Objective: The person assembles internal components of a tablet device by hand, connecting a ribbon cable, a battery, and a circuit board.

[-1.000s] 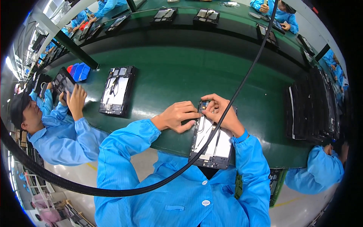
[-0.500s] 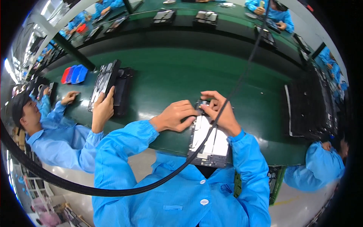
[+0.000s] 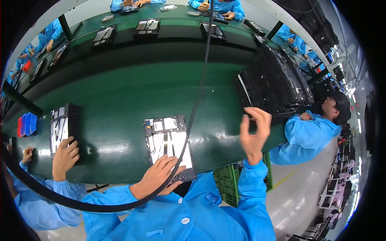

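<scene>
On the green bench right before me lies an opened tablet (image 3: 159, 140), with silver battery panels, dark strips down its middle and a black frame. My left hand (image 3: 159, 174) rests over its near end, fingers stretched out and lying on the silver and black surface. Off to the right, my right hand (image 3: 256, 134) is raised and holds nothing visible; its thumb and curved fingers are apart. That hand is nearest to a tall stack of black tablet units (image 3: 273, 84). A black cable (image 3: 188, 132) hangs across the view in front of the tablet.
At the left, a co-worker's hand (image 3: 66, 156) touches another opened tablet (image 3: 60, 124). Blue bins (image 3: 29, 123) and a red bin stand beyond it. A green crate (image 3: 227, 184) sits below the bench edge. Another co-worker (image 3: 309, 128) is at the right. More opened tablets line the far bench.
The view has turned rightward. Both hands were at the tablet's far end; my left hand has moved to its near end, and my right hand has come off it toward the stack.
</scene>
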`<act>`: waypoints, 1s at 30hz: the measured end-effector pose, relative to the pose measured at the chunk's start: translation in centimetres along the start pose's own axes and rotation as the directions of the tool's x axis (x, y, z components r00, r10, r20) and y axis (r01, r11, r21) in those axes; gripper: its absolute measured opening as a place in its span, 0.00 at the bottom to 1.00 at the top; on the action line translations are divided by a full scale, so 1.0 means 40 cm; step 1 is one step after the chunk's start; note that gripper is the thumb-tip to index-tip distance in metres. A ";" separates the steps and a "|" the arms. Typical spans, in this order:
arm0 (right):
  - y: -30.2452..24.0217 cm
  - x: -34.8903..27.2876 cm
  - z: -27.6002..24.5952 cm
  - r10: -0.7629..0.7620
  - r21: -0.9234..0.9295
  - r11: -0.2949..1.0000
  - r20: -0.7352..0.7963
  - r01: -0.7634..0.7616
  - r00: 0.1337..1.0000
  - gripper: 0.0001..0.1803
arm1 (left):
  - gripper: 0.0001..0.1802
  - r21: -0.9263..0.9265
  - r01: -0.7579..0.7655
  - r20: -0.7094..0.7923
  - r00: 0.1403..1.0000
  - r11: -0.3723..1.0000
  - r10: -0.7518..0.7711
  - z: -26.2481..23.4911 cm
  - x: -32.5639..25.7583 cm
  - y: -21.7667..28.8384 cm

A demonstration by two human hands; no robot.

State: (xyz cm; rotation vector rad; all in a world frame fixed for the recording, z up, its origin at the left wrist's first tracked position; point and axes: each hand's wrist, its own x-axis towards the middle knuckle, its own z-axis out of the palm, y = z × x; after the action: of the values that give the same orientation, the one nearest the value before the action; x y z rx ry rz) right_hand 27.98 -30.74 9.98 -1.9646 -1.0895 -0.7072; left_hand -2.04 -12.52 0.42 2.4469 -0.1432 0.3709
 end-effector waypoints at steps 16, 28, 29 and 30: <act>0.179 0.274 -0.293 -0.064 -0.690 0.682 0.274 0.242 0.960 0.25 | 0.23 0.409 0.206 -0.398 0.917 0.889 -0.029 -0.146 0.321 -0.476; 0.271 0.306 -0.308 -0.090 -0.771 0.569 0.286 0.285 0.954 0.32 | 0.15 0.345 0.479 -0.806 0.593 0.807 -0.007 -0.211 0.233 -0.539; 0.276 0.313 -0.311 -0.018 -0.749 0.628 0.257 0.211 0.966 0.28 | 0.14 0.288 0.441 -0.826 0.564 0.850 -0.013 -0.216 0.214 -0.524; 0.289 0.323 -0.312 -0.080 -0.733 0.648 0.206 0.208 0.975 0.27 | 0.11 0.250 0.387 -0.827 0.562 0.888 -0.011 -0.224 0.199 -0.498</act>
State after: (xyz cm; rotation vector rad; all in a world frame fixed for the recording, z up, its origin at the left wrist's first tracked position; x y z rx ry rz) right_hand 43.03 -39.26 22.52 -2.6908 -1.1605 -1.2709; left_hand 7.35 8.57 -2.27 2.3603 0.6927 1.5089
